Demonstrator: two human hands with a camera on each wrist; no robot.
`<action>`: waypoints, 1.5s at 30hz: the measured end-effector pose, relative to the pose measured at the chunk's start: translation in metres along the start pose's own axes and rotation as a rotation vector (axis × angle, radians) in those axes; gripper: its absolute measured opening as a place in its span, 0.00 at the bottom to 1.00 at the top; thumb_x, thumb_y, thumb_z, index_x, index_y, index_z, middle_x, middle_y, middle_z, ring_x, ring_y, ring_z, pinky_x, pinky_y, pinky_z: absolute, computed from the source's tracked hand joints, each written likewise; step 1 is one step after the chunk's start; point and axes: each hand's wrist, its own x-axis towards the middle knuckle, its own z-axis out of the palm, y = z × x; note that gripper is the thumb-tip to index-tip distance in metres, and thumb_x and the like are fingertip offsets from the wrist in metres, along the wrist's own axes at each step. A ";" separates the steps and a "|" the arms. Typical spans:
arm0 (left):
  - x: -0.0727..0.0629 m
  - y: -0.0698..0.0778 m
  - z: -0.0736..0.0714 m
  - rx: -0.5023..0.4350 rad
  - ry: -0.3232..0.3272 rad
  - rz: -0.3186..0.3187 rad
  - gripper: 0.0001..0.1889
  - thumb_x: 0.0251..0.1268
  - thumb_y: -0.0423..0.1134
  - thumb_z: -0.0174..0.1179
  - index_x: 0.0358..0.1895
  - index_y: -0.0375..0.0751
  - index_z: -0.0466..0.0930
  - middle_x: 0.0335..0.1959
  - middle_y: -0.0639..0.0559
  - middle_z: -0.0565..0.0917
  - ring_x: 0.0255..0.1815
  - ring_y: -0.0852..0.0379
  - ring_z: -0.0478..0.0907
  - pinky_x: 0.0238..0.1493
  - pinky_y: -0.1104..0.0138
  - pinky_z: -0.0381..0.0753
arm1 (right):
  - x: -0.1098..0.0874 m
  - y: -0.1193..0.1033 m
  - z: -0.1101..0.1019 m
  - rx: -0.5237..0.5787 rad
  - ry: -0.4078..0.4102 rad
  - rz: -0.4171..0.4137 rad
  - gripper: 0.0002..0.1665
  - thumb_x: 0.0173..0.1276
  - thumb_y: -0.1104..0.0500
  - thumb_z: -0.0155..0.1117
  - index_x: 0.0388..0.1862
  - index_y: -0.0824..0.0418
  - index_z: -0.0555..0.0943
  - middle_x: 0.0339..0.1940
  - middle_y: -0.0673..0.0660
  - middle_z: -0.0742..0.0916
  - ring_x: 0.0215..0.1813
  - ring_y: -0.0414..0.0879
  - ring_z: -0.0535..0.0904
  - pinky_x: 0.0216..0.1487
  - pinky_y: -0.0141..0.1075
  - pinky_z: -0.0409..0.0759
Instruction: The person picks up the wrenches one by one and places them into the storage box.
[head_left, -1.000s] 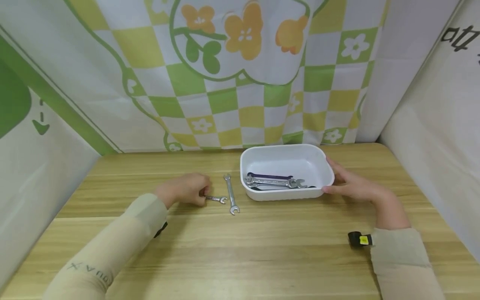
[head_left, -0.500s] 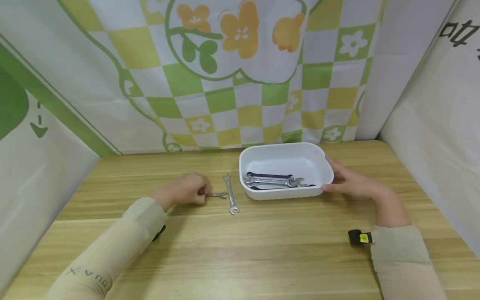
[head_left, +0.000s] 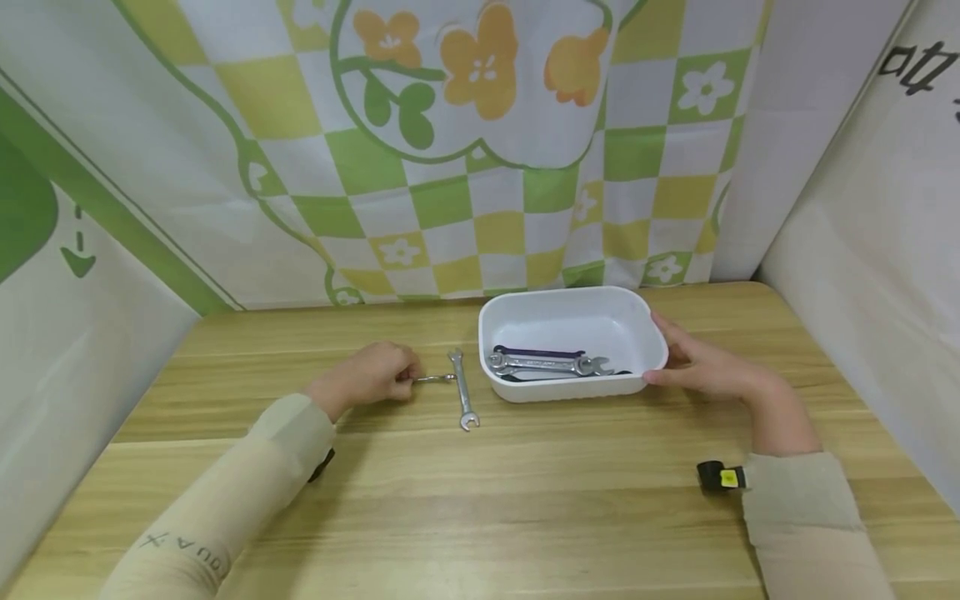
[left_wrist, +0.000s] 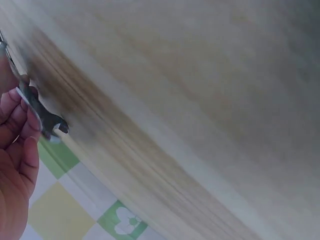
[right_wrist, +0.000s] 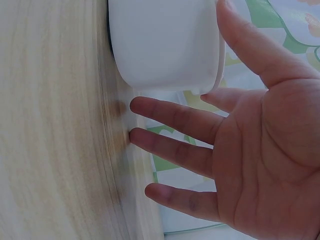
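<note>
My left hand (head_left: 367,373) pinches a small silver open-end wrench (head_left: 437,378) by one end, close over the table. In the left wrist view, one open jaw of that wrench (left_wrist: 52,124) sticks out past the curled fingers. Its far end reaches a longer silver double open-end wrench (head_left: 462,393), which lies on the table pointing away from me. My right hand (head_left: 701,364) is at the right end of a white plastic box (head_left: 573,392). Its thumb touches the rim, while the other fingers (right_wrist: 172,151) spread out straight beside and behind the box.
Several wrenches lie inside the box along its front, among them a silver wrench (head_left: 543,363) and a dark purple wrench (head_left: 540,352). A checked, flowered cloth (head_left: 480,200) hangs behind the wooden table (head_left: 465,517). White panels stand on both sides.
The small wrench in my left hand has swung from slanting toward me to nearly level, its free end shifting away from me, up to the longer wrench. My right hand stays at the box.
</note>
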 end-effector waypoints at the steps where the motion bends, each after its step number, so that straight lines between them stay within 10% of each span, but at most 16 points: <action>1: 0.000 0.000 0.000 0.008 0.006 -0.001 0.11 0.45 0.26 0.59 0.19 0.43 0.67 0.19 0.57 0.66 0.22 0.63 0.60 0.27 0.71 0.60 | 0.000 0.000 0.000 0.002 -0.001 -0.003 0.59 0.70 0.55 0.65 0.82 0.59 0.34 0.77 0.73 0.58 0.66 0.67 0.74 0.68 0.60 0.65; 11: -0.001 0.000 0.000 -0.008 0.004 -0.104 0.03 0.62 0.30 0.63 0.31 0.41 0.82 0.27 0.55 0.81 0.27 0.62 0.68 0.31 0.68 0.71 | -0.001 0.000 0.001 0.002 0.001 -0.010 0.58 0.70 0.56 0.65 0.82 0.60 0.35 0.76 0.73 0.60 0.65 0.66 0.75 0.67 0.61 0.66; 31: -0.013 0.002 -0.013 -0.082 0.079 -0.191 0.04 0.62 0.31 0.62 0.37 0.39 0.85 0.29 0.54 0.84 0.30 0.61 0.76 0.36 0.64 0.79 | -0.002 -0.003 0.000 0.010 -0.004 -0.004 0.59 0.70 0.55 0.65 0.82 0.60 0.34 0.78 0.74 0.54 0.67 0.69 0.72 0.68 0.63 0.64; 45: -0.004 0.023 -0.037 -0.123 0.188 -0.115 0.02 0.62 0.30 0.63 0.35 0.37 0.85 0.28 0.53 0.84 0.30 0.60 0.78 0.35 0.65 0.81 | -0.001 -0.002 0.001 0.025 -0.008 -0.009 0.59 0.70 0.56 0.65 0.82 0.61 0.33 0.79 0.75 0.53 0.68 0.70 0.71 0.68 0.64 0.63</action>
